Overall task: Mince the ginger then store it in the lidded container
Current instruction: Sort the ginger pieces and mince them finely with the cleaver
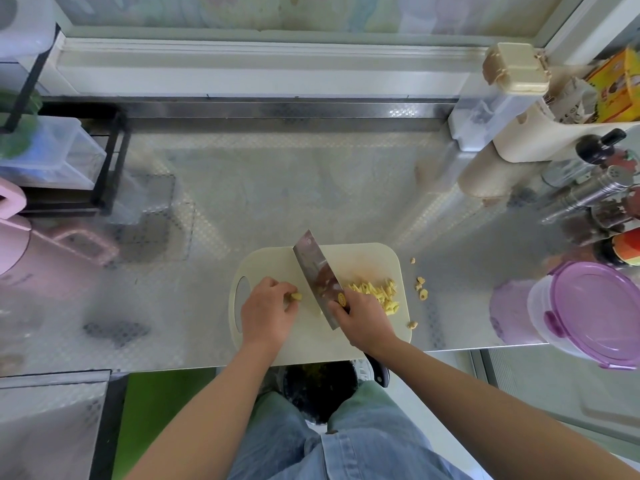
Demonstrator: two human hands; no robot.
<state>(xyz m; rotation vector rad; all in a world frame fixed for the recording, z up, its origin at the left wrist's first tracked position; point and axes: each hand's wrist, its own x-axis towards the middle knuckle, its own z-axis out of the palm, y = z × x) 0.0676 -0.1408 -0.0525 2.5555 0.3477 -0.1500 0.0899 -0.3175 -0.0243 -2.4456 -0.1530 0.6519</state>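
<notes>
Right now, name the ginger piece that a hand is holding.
The small chunk left of the cleaver, pinched by the left hand; the cut strips lie loose.

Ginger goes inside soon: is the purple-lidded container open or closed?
Closed: the purple lid sits on the container, covering its whole top.

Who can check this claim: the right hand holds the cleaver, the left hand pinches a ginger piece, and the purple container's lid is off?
One slip: the head view shows the purple lid on the container. The right hand does hold the cleaver, and the left hand pinches a ginger piece.
</notes>
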